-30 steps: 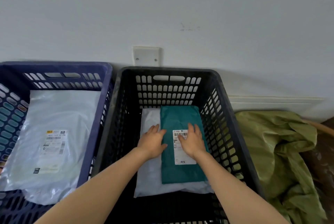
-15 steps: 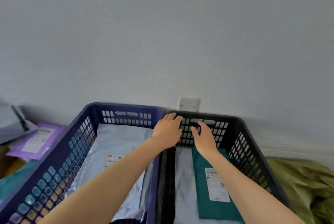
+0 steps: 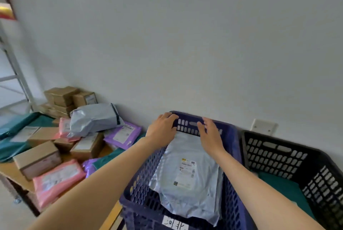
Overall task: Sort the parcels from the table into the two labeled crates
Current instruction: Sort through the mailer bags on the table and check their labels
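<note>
CHG: 1 s back, left hand (image 3: 163, 127) and right hand (image 3: 211, 137) lie flat on teal parcel (image 3: 282, 186) in black crate (image 3: 278, 155). Now both are off it and out over blue crate (image 3: 141, 176). View swings left and table (image 3: 11, 176) comes in. Judged: teal parcel is delivered, hands are free, next pick prob. from the table.

Items, L to R:
1. Table stock: well left of left hand, none touched. Teal mailers (image 3: 13, 148) lie furthest out, then brown boxes (image 3: 37, 159) and pink mailers (image 3: 57, 177). Grey bag (image 3: 94, 118) sits on top of the heap. Purple mailer (image 3: 122, 134) is nearest the hand. All unsorted.
2. Left hand: fingers extended, relaxed, holds nothing. Sits over far-left corner of blue crate's rim; contact w/ rim cannot be told.
3. Grey parcel (image 3: 189, 174): flat in blue crate, label up. Lies below both hands, far end reaching up between the two palms. Not gripped.
4. Right hand: fingers straight, palm down, empty. Just right of left hand, above grey parcel's far end.
5. Black crate: just right of blue crate, well right of right hand. Teal parcel lies inside, low, right of the right forearm, only partly in view.
</note>
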### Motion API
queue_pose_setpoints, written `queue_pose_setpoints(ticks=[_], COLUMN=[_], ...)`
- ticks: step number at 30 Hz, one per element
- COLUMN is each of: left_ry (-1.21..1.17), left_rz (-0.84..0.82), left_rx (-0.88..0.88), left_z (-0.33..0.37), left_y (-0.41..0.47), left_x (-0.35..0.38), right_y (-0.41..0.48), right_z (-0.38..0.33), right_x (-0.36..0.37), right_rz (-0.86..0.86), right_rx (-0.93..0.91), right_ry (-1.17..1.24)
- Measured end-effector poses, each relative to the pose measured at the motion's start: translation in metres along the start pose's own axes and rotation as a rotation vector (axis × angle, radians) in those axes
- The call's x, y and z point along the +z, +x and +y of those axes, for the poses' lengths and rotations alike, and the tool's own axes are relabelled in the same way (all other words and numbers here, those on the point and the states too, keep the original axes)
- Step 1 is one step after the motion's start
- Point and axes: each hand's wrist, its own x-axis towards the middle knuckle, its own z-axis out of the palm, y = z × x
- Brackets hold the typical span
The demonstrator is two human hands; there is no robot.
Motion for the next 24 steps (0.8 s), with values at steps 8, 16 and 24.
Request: queue_pose_setpoints(ticks=[8, 16, 24], left_ry=[0.03, 0.081, 0.098], left_rz=[0.047, 0.129, 0.173], left_rx=[-0.19, -0.399, -0.625], left_z=[-0.119, -0.219, -0.323], left_y=[-0.097, -0.183, -0.235], left_x=[-0.057, -0.104, -0.13], right_y=[-0.039, -0.068, -0.068], right_z=[-0.075, -0.138, -0.189], right_x=[0.121, 0.229, 0.342], right_rz=[-0.14, -0.314, -0.459], right_rx=[-0.106, -0.201, -0.247], right_ry=[-0.021, 0.03, 0.046])
